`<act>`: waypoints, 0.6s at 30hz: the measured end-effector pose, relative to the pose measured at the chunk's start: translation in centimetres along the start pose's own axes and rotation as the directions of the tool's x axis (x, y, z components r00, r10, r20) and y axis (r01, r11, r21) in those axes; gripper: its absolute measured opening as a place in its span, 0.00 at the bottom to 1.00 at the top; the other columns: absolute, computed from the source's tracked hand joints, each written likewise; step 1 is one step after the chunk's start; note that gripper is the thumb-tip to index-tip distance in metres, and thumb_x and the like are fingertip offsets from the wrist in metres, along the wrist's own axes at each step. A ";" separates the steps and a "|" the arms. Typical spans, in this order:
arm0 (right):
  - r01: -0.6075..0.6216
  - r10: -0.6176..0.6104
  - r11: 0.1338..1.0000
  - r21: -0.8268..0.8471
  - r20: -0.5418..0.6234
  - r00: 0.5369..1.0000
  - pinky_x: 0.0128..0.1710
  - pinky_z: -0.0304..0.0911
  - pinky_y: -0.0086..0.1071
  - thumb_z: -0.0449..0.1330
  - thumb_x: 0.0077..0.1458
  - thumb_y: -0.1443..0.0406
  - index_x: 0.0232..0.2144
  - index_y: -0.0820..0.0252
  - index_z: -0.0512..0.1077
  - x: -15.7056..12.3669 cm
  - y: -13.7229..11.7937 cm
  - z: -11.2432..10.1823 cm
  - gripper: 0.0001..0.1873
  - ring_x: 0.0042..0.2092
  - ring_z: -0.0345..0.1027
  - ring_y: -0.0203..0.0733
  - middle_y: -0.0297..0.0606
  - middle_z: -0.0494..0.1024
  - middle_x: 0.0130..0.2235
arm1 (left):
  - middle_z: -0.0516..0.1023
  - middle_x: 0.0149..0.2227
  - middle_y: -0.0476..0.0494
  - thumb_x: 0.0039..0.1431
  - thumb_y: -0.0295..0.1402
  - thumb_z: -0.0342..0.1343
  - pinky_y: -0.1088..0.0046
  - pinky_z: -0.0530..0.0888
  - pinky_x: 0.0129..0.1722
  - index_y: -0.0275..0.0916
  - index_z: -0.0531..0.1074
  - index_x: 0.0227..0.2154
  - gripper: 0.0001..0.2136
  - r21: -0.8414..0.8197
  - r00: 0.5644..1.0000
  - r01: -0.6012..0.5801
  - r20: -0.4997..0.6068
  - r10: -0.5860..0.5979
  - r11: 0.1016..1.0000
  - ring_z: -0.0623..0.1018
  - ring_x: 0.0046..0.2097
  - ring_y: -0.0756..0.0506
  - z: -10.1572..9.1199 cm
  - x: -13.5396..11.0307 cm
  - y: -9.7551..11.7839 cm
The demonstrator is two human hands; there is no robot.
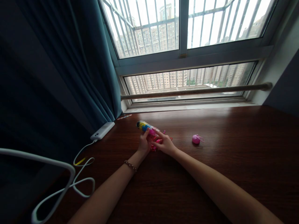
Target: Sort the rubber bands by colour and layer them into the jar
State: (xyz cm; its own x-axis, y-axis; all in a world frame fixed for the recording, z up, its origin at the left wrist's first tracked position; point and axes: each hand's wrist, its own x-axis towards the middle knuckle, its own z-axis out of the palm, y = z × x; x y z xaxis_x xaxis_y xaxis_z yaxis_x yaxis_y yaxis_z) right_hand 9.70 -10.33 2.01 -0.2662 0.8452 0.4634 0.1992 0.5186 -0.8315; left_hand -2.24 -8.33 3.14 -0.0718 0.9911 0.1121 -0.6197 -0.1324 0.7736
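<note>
A clear tube-shaped container (144, 126) with yellow, blue and pink contents lies tilted in my left hand (145, 142), its far end pointing up and left. My left fingers are closed around its lower part, the thumb along its side. My right hand (166, 143) grips the near right end of the same container, index finger on top and the other fingers lower down. Several small bright pink and red pieces (154, 147) show under and between the hands; their kind is unclear. To the right, a round pink cap with a loop (196, 139) rests on the table.
The dark brown wooden tabletop (224, 174) reaches to the window sill. At the left lie a white power bank (102, 130), a looping white cable (81, 179) and a small yellow strip (80, 161). A blue curtain (93, 62) hangs behind them. A rail (196, 91) crosses the window.
</note>
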 end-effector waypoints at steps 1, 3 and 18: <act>-0.020 0.020 0.999 0.025 0.017 1.000 0.23 0.61 0.24 0.60 0.45 0.62 0.53 0.58 0.61 0.0 0.2 0.1 0.31 0.22 0.66 0.33 0.31 0.74 0.25 | 0.77 0.32 0.41 0.47 0.35 0.59 0.68 0.73 0.34 0.33 0.70 0.34 0.13 0.027 0.999 0.014 0.039 -0.015 1.000 0.77 0.33 0.45 0.3 -0.4 -0.1; -0.061 0.058 0.996 0.058 0.053 0.997 0.21 0.60 0.24 0.60 0.44 0.63 0.51 0.59 0.64 0.1 0.6 0.2 0.28 0.20 0.66 0.33 0.31 0.73 0.23 | 0.77 0.33 0.41 0.46 0.35 0.59 0.67 0.73 0.35 0.34 0.69 0.36 0.14 0.068 0.994 0.030 0.098 -0.036 0.997 0.77 0.34 0.44 0.6 -1.0 -0.1; 0.097 -0.101 0.981 -0.166 -0.018 0.995 0.19 0.45 0.22 0.53 0.52 0.61 0.19 0.63 0.66 0.8 0.3 -0.1 0.14 0.19 0.48 0.28 0.27 0.56 0.16 | 0.74 0.26 0.47 0.46 0.31 0.59 0.74 0.71 0.31 0.33 0.70 0.29 0.08 -0.099 0.998 -0.054 -0.050 0.049 0.994 0.75 0.27 0.50 -0.6 1.2 0.6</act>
State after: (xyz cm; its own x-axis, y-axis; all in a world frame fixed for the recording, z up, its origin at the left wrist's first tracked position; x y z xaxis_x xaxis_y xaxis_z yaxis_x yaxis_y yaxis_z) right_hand 9.61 -9.52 2.17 -0.2683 0.7906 0.5504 0.3266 0.6122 -0.7201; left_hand -3.16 -7.19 3.39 -0.1409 0.9828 0.1192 -0.6893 -0.1838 0.7008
